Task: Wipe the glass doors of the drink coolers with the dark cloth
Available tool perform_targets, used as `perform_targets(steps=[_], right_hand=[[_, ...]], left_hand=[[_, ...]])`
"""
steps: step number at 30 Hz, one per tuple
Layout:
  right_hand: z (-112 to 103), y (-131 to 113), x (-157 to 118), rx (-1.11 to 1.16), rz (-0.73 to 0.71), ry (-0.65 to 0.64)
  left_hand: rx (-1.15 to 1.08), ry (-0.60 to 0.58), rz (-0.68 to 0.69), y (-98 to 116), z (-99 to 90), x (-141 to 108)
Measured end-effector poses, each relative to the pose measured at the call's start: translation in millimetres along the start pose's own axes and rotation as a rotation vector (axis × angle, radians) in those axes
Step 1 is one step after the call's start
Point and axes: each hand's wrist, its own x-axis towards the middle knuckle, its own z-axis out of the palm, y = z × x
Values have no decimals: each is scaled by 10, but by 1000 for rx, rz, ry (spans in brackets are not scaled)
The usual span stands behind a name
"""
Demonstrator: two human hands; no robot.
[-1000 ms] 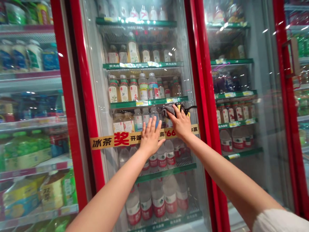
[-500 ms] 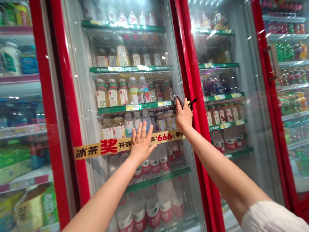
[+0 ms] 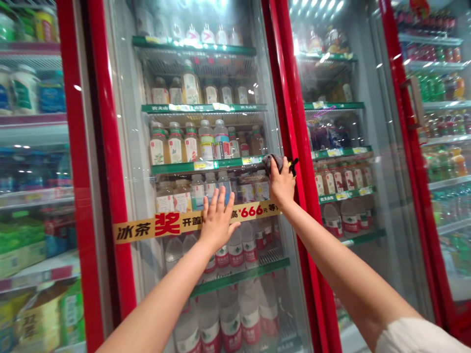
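Note:
My left hand (image 3: 218, 220) lies flat with fingers spread over the glass door (image 3: 128, 147) of a red-framed drinks fridge, covering part of a tan sticker strip (image 3: 145, 228) with black and red lettering. Up and to the right, my right hand (image 3: 282, 186) presses a bunched dark grey cloth (image 3: 273, 164) against the same door, close to its right-hand red frame. A small black and yellow piece (image 3: 293, 165) sticks out beside the right fingers; what it belongs to is unclear.
Behind the glass, bottles (image 3: 174, 143) stand on green-edged shelves, with large water bottles (image 3: 231, 318) low down. Another fridge door with a handle (image 3: 414, 103) stands to the right. Shelves of cartons and boxes (image 3: 39, 314) show at the left.
The view has shifted slightly. My right hand and the cloth sit a little lower on the glass, while my left hand stays on the strip.

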Motion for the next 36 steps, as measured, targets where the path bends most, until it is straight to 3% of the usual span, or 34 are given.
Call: perform_targets(steps=[4, 6, 9, 11, 14, 17, 20, 23, 25, 27, 31, 34, 36], right_hand=[[-136, -259, 480, 88, 2, 71], [-133, -242, 435, 121, -110, 86], [-84, -18, 181, 163, -434, 56], [-63, 122, 101, 177, -529, 53], [-81, 41, 256, 179, -349, 115], [-116, -348, 446, 168, -183, 133], [-109, -590, 318, 147, -341, 81], [-69, -448, -2, 120, -554, 32], [-41, -310, -121, 107, -511, 33], [-25, -315, -102, 103, -363, 63], [-41, -789, 81, 121, -161, 109], [-59, -1040, 21, 122, -289, 78], [-65, -986, -110, 108, -473, 43]], left_hand=[[5, -12, -11, 10, -9, -6], [7, -20, -9, 13, -23, -12], [6, -20, -6, 11, -38, -26], [3, -17, -7, 8, -33, -34], [-1, -11, -6, 9, -7, -37], [-6, -16, -6, 14, -1, -34], [-11, -45, 11, -22, -54, -49], [-6, -61, 31, -154, -148, -93], [10, -57, 15, -297, -210, -129], [31, -45, -15, -458, -260, -159], [57, -11, -75, -706, -317, -195], [67, -10, -79, -792, -337, -241], [70, -15, -77, -843, -350, -294]])
